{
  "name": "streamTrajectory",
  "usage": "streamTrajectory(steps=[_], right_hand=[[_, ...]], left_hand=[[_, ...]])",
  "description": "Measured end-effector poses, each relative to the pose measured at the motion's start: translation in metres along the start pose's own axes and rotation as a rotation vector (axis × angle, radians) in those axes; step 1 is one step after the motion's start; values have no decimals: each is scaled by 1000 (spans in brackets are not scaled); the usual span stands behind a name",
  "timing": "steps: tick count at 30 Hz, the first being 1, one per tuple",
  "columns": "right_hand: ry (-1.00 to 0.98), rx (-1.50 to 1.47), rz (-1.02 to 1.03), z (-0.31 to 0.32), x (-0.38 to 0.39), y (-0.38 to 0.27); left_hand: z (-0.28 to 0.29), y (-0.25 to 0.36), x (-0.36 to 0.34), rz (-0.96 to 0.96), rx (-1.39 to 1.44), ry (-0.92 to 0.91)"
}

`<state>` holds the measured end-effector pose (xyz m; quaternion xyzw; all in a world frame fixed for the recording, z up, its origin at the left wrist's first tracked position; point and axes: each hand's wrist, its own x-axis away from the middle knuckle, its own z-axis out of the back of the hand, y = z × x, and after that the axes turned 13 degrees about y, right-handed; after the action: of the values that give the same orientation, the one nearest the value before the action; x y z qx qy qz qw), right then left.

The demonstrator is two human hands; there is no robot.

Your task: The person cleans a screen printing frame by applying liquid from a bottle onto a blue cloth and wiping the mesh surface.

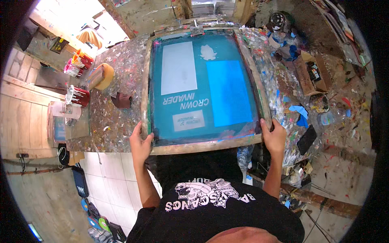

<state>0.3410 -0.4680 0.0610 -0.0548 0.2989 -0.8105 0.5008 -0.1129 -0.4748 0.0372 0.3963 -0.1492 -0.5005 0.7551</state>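
Observation:
A wooden-framed screen-printing screen (206, 147) lies before me on a paint-spattered table (125, 52). Its mesh is teal, with pale lettering, a small white figure, a whitish rectangle (178, 69) and a bright blue rectangle (230, 93). My left hand (141, 146) grips the near left corner, thumb on the near side and fingers along the outer edge. At the near right corner, my right hand (274, 137) is closed round the frame in the same way. Metal hinge clamps (196, 28) stand at the screen's far edge; whether they grip it I cannot tell.
Paint-streaked tubs (78, 96) and a yellow tape roll (103, 77) sit at the left. To the right are an open cardboard box (310, 73), blue scraps (300, 113) and a dark phone-like slab (306, 139). A brown scrap (121, 101) lies left of the screen.

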Motion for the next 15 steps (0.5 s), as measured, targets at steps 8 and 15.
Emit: streamTrajectory(steps=[8, 15], right_hand=[[-120, -90, -55, 15, -8, -6], [-88, -146, -23, 11, 1, 7]], left_hand=[[-1, -4, 1, -20, 42, 46], [1, -2, 0, -16, -39, 35]])
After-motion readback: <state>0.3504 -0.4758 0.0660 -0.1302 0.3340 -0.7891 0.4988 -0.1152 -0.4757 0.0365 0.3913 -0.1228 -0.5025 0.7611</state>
